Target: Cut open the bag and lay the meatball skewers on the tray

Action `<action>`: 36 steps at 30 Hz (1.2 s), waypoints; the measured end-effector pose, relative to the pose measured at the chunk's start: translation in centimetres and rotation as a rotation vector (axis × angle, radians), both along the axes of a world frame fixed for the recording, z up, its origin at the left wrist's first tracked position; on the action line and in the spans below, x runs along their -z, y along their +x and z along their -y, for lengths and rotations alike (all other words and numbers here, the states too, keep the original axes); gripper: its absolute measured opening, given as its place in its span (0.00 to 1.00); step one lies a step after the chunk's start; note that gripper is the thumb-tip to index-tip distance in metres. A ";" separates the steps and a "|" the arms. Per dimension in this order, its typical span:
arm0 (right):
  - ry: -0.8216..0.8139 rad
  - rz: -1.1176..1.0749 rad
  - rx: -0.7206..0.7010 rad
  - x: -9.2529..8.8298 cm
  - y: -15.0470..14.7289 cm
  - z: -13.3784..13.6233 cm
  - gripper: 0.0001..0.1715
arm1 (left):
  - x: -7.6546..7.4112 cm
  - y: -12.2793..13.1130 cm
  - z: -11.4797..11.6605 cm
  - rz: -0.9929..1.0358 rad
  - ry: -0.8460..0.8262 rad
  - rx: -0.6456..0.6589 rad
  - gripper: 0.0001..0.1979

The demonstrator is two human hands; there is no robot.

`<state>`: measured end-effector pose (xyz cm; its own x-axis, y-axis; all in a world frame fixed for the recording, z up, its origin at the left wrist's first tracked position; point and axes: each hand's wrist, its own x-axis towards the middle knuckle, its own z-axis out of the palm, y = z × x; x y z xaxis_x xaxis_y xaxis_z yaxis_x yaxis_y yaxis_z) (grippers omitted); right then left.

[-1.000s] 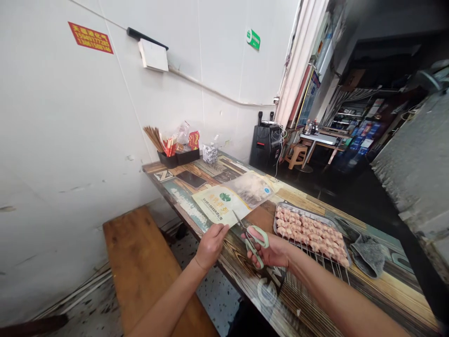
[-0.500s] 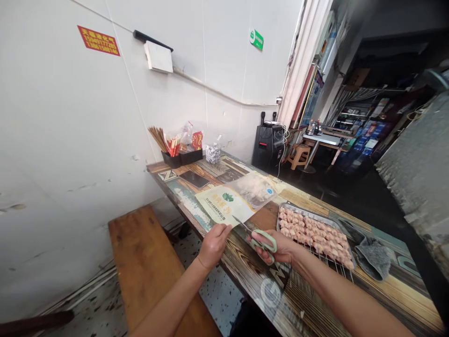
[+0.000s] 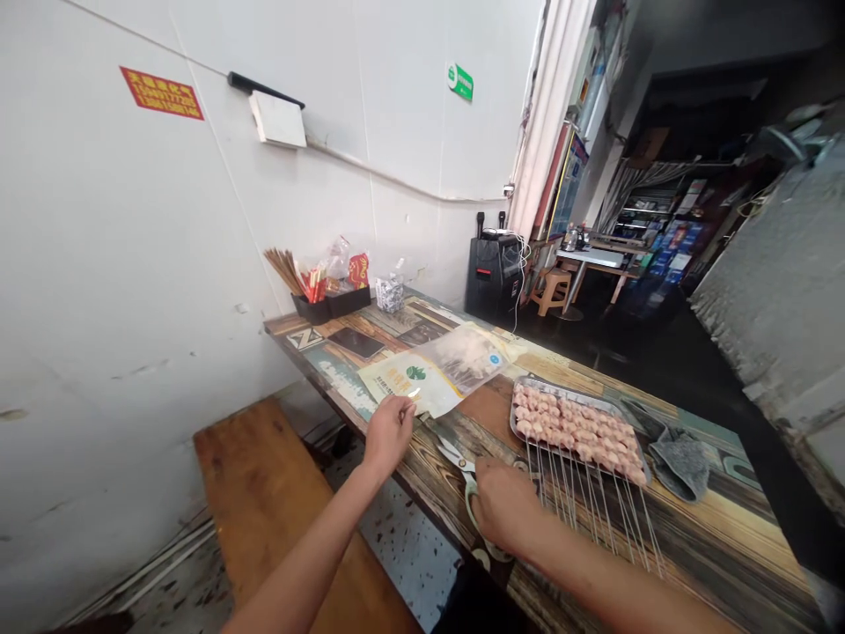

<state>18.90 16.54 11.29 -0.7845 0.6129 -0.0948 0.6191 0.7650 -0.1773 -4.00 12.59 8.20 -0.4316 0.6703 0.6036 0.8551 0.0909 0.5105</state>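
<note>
A flat plastic food bag [image 3: 432,394] lies on the wooden table, with a pale printed end, a green logo and a see-through part. My left hand [image 3: 389,431] is closed at its near edge, thumb and fingers pinched on the bag. My right hand [image 3: 507,506] grips scissors [image 3: 466,468] with pale green handles. Their metal blades point toward the bag, apart from it and slightly parted. Right of the bag, a metal tray [image 3: 513,414] carries rows of skewered pink raw meat [image 3: 574,430]. The skewers' thin metal ends stick out over the near rim.
A grey cloth [image 3: 679,462] lies right of the tray. Toward the wall are a phone-like dark slab [image 3: 356,342], a black holder [image 3: 349,301] with sticks and packets, and a clear container [image 3: 390,295]. A wooden bench [image 3: 270,502] stands left, a black speaker [image 3: 492,273] beyond the table.
My right hand has drawn the scissors back from the bag's edge, toward me, and turned palm down. My left hand stays at the bag's near edge. The whole view has shifted slightly.
</note>
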 end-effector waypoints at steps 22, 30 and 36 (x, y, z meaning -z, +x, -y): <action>0.573 0.040 -0.518 -2.3 -6.1 -13.7 0.15 | -5.4 -9.7 -1.8 -0.051 -0.153 -0.039 0.19; 0.587 0.102 -0.546 -2.0 -2.0 -16.6 0.16 | -2.8 -20.4 1.2 0.329 -0.453 -0.604 0.25; 0.526 0.082 -0.515 -0.7 -0.1 -17.7 0.13 | -1.3 -21.9 4.0 0.357 -0.531 -0.818 0.26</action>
<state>18.83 34.22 11.99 -0.9879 0.1497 0.0393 0.1543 0.9332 0.3247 -25.88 8.60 9.53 -0.9700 0.2345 0.0639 0.2379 0.8627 0.4463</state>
